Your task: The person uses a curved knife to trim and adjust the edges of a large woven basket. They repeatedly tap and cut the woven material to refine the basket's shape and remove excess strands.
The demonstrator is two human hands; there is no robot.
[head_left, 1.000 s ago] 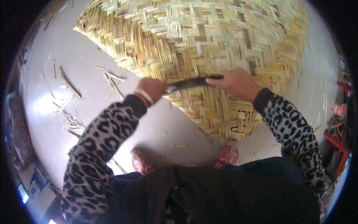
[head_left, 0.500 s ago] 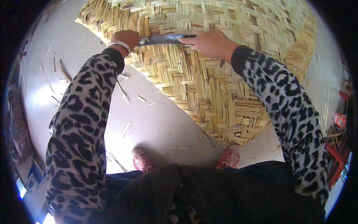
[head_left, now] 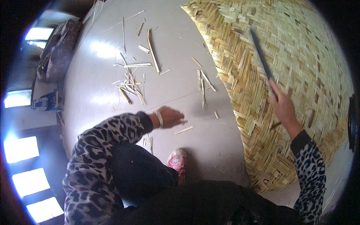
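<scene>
My right hand point(head_left: 284, 108) is wrapped round the handle of a long knife point(head_left: 260, 54). Its dark blade points away from me, over a large woven mat point(head_left: 221, 52) of flat, yellowish plant strips that spreads across the right side. To the left of the mat, my left hand point(head_left: 169, 117) hangs over the floor with its fingers curled together. A small pale bit shows at its fingertips, too small to name. A cut scrap of strip point(head_left: 185, 129) lies on the floor just below that hand.
Loose strip offcuts point(head_left: 129, 88) litter the pale floor point(head_left: 168, 48) on the left and ahead. One longer brown piece point(head_left: 153, 52) lies among them. My red shoe point(head_left: 177, 161) stands near the mat's left edge. A dark, bulky covered thing point(head_left: 60, 52) stands at the far left.
My view has turned left, so the mat now sits on the right. The knife, crosswise between both hands before, is in my right hand alone. My left hand has moved off over the floor.
</scene>
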